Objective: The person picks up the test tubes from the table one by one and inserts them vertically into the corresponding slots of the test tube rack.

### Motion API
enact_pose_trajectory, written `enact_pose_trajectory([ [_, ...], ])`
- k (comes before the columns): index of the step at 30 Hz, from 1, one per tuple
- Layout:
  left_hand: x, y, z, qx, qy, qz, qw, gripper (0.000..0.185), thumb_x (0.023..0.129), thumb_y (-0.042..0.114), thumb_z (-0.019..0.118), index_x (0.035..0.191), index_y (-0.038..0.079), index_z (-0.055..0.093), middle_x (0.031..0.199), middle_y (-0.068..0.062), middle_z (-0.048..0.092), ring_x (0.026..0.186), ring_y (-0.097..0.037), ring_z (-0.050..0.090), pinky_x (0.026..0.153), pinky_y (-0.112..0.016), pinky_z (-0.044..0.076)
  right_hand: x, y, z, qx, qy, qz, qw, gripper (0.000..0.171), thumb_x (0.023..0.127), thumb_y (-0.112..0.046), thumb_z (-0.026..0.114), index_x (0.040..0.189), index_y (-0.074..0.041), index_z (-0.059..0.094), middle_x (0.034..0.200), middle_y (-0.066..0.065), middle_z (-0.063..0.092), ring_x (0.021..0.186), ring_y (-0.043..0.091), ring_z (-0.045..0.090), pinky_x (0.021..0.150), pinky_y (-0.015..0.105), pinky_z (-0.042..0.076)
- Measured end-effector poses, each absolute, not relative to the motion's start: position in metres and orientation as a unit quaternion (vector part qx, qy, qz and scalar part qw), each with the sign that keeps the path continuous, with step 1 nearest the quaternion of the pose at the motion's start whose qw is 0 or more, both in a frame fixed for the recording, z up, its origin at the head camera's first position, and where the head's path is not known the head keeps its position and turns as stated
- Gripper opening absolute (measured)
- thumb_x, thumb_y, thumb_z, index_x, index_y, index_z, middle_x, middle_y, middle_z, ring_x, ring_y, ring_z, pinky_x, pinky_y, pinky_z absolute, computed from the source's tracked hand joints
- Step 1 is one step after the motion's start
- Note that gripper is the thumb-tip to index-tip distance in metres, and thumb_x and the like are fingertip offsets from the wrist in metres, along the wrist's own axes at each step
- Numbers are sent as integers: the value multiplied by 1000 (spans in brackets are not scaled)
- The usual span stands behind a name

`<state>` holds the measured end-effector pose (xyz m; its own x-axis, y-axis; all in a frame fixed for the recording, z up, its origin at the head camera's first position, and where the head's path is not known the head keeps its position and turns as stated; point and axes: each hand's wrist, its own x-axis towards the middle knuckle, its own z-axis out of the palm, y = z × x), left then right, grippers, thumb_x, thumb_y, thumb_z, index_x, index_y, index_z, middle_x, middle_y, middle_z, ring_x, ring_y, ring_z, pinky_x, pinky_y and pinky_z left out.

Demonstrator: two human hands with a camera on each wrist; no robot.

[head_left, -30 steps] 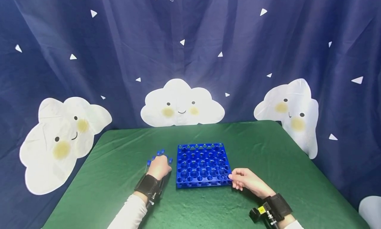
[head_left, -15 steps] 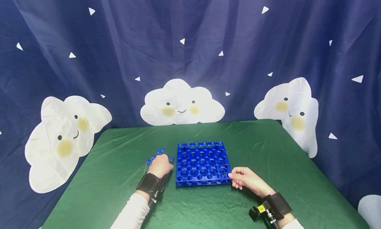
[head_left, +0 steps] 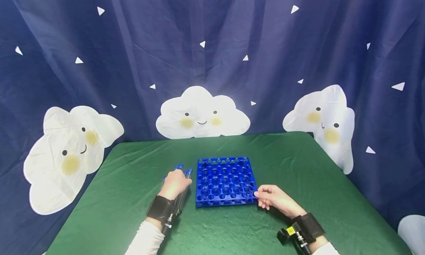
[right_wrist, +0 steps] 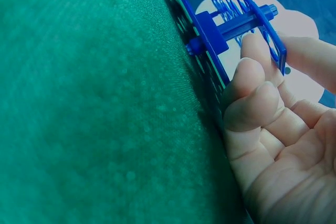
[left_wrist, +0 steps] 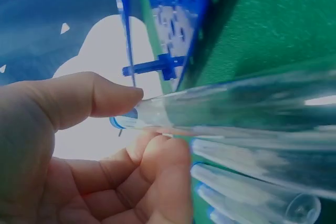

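Observation:
A blue tube rack [head_left: 225,181] with empty holes stands in the middle of the green table [head_left: 299,163]. My left hand [head_left: 177,179] is just left of it and pinches a clear tube with a blue cap [head_left: 183,192], which slants up off the cloth. In the left wrist view, thumb and fingers [left_wrist: 157,150] pinch that tube [left_wrist: 226,106] near its cap, and several more clear tubes [left_wrist: 252,182] lie below it. My right hand [head_left: 259,196] holds the rack's near right corner; its fingertips [right_wrist: 252,51] press the rack's edge [right_wrist: 220,30].
A dark blue curtain [head_left: 212,45] with white cloud faces hangs behind the table. The table's far edge runs under it. Green cloth lies bare to the far left, the right and in front of the rack.
My left hand has lifted one tube out of the pile beside the rack and drawn back a little. The right hand and the rack have stayed put.

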<state>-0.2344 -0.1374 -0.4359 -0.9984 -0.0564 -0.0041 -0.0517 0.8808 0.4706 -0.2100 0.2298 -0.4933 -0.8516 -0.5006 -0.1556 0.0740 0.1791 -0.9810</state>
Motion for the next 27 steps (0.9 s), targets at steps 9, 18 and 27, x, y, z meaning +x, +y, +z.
enact_pose_trajectory([
  [9,-225,-139,-426,22,-953,-302,21,20,78,20,66,65,12,53,62,0,54,59,-18,53,52,-28,39,-209,229,-493,-156,733,-623,226,30,96,-24,59,89,4,53,73,-2,63,60,6,57,53,17,47],
  [18,-219,-134,-413,24,-942,-326,78,15,77,18,66,78,10,53,70,-5,59,63,-21,56,54,-29,42,-209,230,-492,-158,732,-622,228,28,97,-24,58,90,3,54,73,-1,63,61,7,57,53,18,48],
  [27,-221,-125,-398,-3,-933,-324,155,18,79,21,67,83,12,53,75,-2,61,67,-20,57,62,-34,46,-211,231,-495,-160,732,-621,228,26,97,-23,57,90,1,54,74,-2,65,61,6,57,53,18,49],
])
